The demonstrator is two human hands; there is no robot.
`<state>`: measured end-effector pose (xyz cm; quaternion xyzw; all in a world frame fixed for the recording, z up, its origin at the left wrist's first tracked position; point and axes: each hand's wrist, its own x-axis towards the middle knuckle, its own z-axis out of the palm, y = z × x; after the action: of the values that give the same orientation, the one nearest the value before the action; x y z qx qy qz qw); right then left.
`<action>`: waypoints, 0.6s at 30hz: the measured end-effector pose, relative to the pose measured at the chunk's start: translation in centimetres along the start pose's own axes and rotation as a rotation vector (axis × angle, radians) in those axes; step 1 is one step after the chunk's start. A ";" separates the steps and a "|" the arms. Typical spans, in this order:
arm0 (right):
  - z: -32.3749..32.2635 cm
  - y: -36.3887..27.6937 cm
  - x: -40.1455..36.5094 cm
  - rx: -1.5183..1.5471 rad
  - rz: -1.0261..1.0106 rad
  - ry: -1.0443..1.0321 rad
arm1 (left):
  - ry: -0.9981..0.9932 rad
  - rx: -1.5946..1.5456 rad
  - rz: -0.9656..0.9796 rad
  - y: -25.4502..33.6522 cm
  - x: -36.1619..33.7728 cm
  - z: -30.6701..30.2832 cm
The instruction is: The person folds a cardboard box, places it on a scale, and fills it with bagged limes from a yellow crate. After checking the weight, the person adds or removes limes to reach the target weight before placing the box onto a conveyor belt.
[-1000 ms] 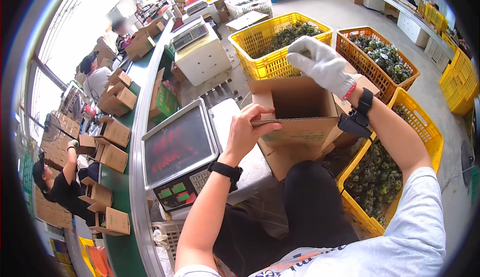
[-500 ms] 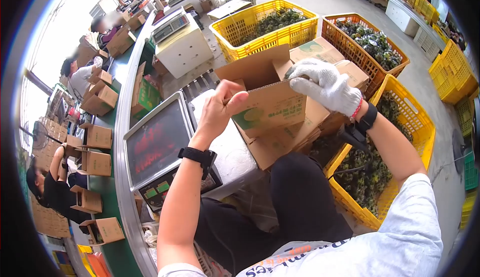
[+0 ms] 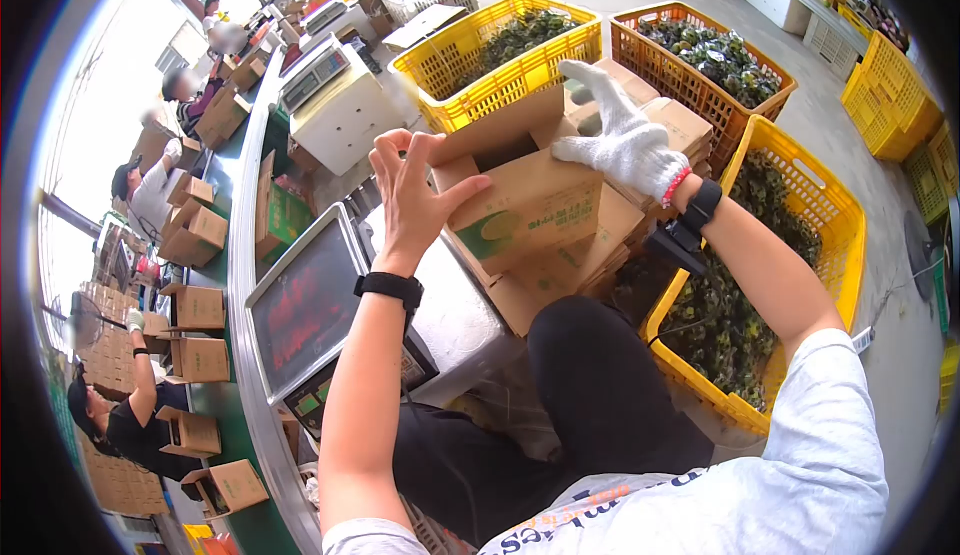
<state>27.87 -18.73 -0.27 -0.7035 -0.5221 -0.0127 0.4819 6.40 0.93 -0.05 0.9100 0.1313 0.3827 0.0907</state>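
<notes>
An open-topped cardboard carton (image 3: 545, 205) with a green printed patch stands in front of me, its back flap raised. My left hand (image 3: 415, 195) is bare and at the carton's left end, fingers apart, the thumb reaching over the front panel's top corner. My right hand (image 3: 625, 145), in a white knit glove, is at the right end. Its fingers spread apart, with the thumb by the carton's upper edge. Flattened cartons (image 3: 590, 245) lie stacked beneath and behind the carton. The inside of the carton is mostly hidden.
A scale with a dark display (image 3: 305, 295) and a white foam box (image 3: 455, 295) are at left. Yellow crates (image 3: 850, 245) and a brown crate (image 3: 625, 50) hold dark, leafy-looking bundles. Beyond a metal rail (image 3: 243, 285), co-workers handle cartons (image 3: 200, 310) along a green belt.
Both hands have opened out: the left fingers spread from a curled shape, and the gloved fingers fan apart from the carton's edge. The carton's front panel stands a little differently. The view has shifted slightly.
</notes>
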 end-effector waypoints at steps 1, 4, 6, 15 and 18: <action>0.3 0.3 -0.1 -0.092 -0.142 0.070 | 0.035 0.057 0.089 0.0 -0.3 0.1; 0.8 0.8 0.2 -0.125 -0.276 -0.131 | -0.172 -0.094 0.058 -0.6 -0.4 0.0; 0.3 0.5 0.9 -0.158 -0.360 -0.221 | -0.393 -0.185 -0.104 -0.3 -0.2 -0.6; -11.8 2.7 -6.0 -0.204 -0.026 -0.321 | -0.656 0.116 0.184 1.6 1.3 -0.2; -19.6 7.5 -16.0 -0.242 0.556 -0.399 | -0.561 0.131 0.179 1.8 1.6 -1.3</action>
<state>35.72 -43.78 -3.11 -0.8592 -0.3893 0.1945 0.2689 6.86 -0.24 2.38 0.9921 0.0450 0.1134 0.0307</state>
